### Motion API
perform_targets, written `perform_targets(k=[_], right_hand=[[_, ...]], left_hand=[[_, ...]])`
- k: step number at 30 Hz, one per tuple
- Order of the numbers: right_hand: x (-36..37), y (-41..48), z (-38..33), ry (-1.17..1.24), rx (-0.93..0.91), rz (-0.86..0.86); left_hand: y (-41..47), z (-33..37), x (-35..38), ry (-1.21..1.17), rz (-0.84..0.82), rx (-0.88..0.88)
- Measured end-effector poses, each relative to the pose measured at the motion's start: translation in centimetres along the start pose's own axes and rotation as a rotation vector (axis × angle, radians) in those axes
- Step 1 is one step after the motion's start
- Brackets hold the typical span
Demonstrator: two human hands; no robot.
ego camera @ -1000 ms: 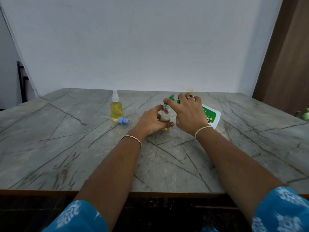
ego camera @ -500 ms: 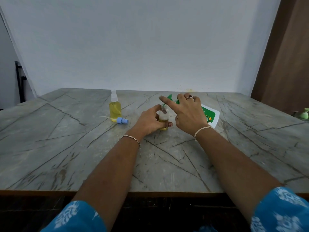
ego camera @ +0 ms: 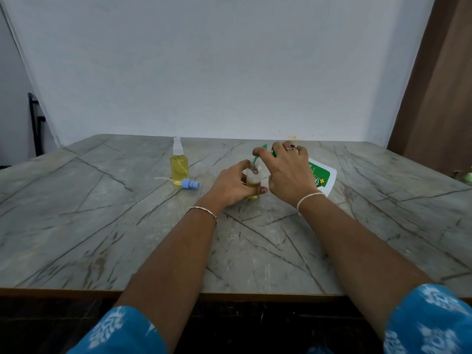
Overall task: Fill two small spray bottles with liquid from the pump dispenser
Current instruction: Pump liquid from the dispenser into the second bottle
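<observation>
Forearms forward, left hand point(ego camera: 229, 186), fingers curled round spray bottle point(ego camera: 253, 181) — right hand point(ego camera: 288, 172) clasping pump dispenser point(ego camera: 322, 176), forefinger out.

Counter point(ego camera: 102, 226): grey stone slab with dark veins crossing it and a brown strip along the near edge. Left of centre, a small spray bottle point(ego camera: 179, 164) stands upright, white sprayer fitted, full of yellow liquid. Just beside its base a blue spray head point(ego camera: 190, 184) lies on its side, its thin white tube trailing left. At centre an open small bottle point(ego camera: 253, 182), partly filled with yellow, stands on the slab, gripped by the left hand point(ego camera: 229, 185). To its right a white-and-green pump dispenser point(ego camera: 321, 177) leans tilted under the right hand point(ego camera: 286, 172); its base is hidden.
</observation>
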State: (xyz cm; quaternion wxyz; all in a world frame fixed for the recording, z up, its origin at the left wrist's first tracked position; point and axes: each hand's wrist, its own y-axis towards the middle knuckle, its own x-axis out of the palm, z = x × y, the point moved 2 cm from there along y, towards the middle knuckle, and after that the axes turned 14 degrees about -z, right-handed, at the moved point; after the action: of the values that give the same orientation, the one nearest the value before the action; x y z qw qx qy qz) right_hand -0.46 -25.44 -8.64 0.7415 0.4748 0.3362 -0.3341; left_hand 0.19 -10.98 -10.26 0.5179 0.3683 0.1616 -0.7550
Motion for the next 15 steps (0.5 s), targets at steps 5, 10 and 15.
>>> perform_targets(k=[5,10,15], right_hand=[[0.39,-0.17,0.41,-0.019,-0.022,0.016],[0.44,-0.41,0.81,0.007,-0.028,0.013],[0.18,-0.16,0.42,0.042,-0.011,0.019]], left_hand=[[0.26,-0.39,0.04,-0.005,0.004,0.007],[0.35,-0.45,0.10,-0.005,0.009,0.009],[0.38,-0.48,0.11,-0.003,0.010,0.015]])
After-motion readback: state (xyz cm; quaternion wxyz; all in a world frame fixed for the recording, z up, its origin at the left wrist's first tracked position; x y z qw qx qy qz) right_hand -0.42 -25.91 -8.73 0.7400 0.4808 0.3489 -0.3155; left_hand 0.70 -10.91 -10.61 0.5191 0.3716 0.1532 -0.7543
